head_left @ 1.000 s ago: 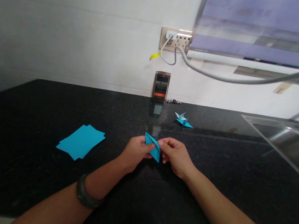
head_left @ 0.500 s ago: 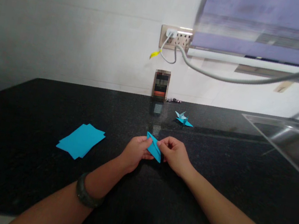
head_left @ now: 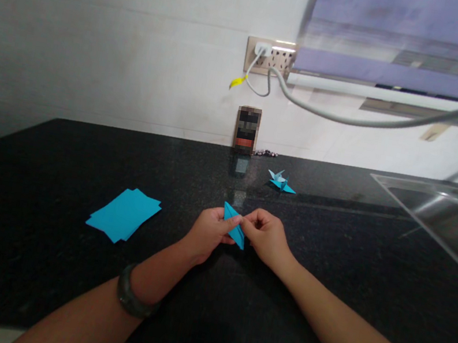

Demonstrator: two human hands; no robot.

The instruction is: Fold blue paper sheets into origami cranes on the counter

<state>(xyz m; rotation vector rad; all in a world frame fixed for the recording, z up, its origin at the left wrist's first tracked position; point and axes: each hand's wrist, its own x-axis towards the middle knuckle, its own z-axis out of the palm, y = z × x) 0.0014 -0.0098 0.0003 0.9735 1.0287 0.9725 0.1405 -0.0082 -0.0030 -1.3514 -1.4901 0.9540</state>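
- Above the near middle of a dark speckled countertop [head_left: 61, 284], a person's two bare hands meet at a folded blue paper [head_left: 237, 237], its long points tilted from far left to near right.
- The left hand [head_left: 207, 233] clamps the paper, thumb laid across its face and fingers behind; a dark band [head_left: 130, 295] circles that forearm.
- The right hand [head_left: 268, 233] pinches the paper's right edge between thumb and forefinger, other fingers curled.
- At left, blue sheets [head_left: 122, 215] lie in an uneven stack.
- Far and slightly right sit two small folded paper birds [head_left: 282, 186], one paler.
- Against the far wall [head_left: 140, 74], a blurred-out upright device [head_left: 247, 129] stands beside a beaded strand [head_left: 266, 153].
- At far right, a metal sink [head_left: 414, 218] is set into the countertop.
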